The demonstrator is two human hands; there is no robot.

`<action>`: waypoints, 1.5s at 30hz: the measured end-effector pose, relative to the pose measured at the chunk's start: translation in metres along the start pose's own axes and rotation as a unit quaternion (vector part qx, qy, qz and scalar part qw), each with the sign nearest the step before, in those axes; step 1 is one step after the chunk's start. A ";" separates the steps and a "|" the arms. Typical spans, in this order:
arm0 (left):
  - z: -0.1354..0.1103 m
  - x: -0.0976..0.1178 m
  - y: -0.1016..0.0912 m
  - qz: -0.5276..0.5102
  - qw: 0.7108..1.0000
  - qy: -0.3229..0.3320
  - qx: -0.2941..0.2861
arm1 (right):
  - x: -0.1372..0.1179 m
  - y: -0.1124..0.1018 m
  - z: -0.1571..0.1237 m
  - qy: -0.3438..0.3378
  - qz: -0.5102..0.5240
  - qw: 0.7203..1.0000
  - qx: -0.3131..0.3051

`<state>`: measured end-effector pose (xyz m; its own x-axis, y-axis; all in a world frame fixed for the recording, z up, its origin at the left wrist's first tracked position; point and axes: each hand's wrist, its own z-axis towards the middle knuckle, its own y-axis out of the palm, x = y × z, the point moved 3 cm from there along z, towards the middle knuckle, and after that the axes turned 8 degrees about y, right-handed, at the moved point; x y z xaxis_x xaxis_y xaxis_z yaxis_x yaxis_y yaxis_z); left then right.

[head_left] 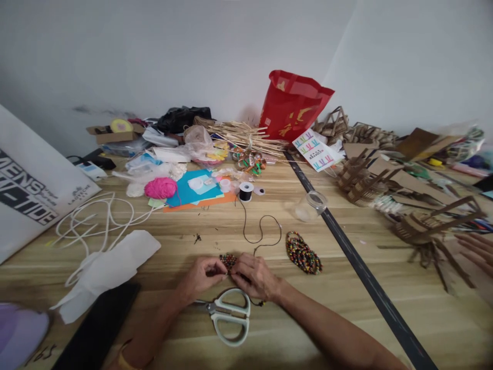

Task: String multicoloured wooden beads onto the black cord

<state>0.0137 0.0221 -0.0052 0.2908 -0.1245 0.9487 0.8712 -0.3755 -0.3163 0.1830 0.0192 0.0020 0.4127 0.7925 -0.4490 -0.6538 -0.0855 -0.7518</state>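
My left hand [206, 277] is closed in a pinch beside a small bunch of multicoloured beads [227, 261]; what its fingertips hold is too small to make out. On the other side of the beads, my right hand [254, 276] is closed on a thin black cord [262, 237]. This cord loops over the table towards a spool [246, 192], and a short end with a few beads [262, 303] shows below my right hand. Scissors with white handles [233, 336] lie just under both hands. Several finished-looking bead strands [303, 254] lie to the right.
A clear plastic cup [316, 201] stands near a dark strip [358, 264] across the table. Pink yarn [160, 188], blue card [192, 191] and a red bag [292, 108] are behind. Woven baskets [418, 226] and another person's hand [475, 252] are at right; white paper [115, 267] lies left.
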 end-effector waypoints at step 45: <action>0.002 -0.002 0.001 -0.014 1.000 -0.003 0.003 | 0.003 0.000 0.000 0.018 0.013 1.000 -0.006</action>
<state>0.0152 0.0239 -0.0079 0.2683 -0.1090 0.9572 0.8810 -0.3741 -0.2895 0.1843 0.0214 0.0003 0.4181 0.7673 -0.4863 -0.6578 -0.1134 -0.7446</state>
